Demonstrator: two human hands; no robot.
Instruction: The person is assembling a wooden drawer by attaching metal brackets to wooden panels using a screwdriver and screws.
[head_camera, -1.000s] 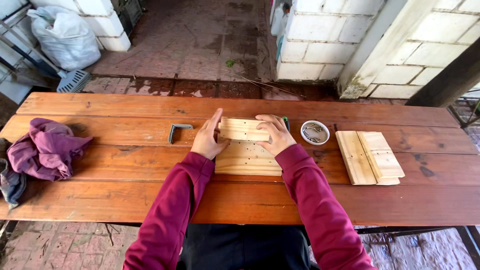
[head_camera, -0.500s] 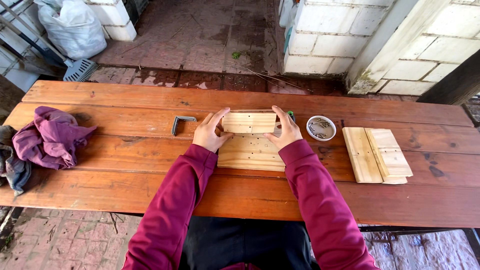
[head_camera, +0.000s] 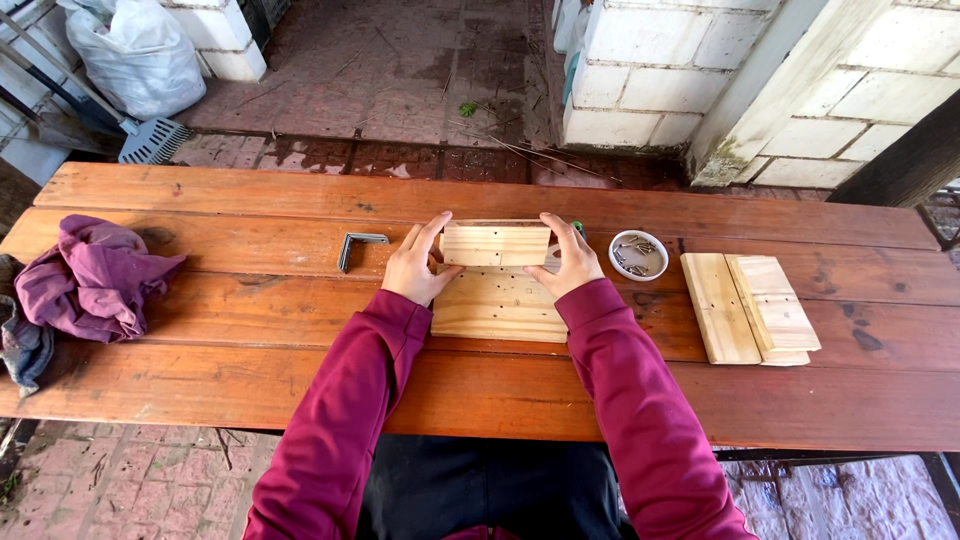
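Head view: small pine board (head_camera: 496, 244) stands on edge at 12 o'clock of the flat panel (head_camera: 499, 305), left hand (head_camera: 421, 266) and right hand (head_camera: 566, 262) pinching its ends (looks light, stiff, unslippery).

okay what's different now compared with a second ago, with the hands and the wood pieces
The left hand and right hand have closed onto the ends of the small wooden board, now standing on edge on the flat wooden panel. The metal bracket, screw dish, stacked boards and purple cloth stayed put.
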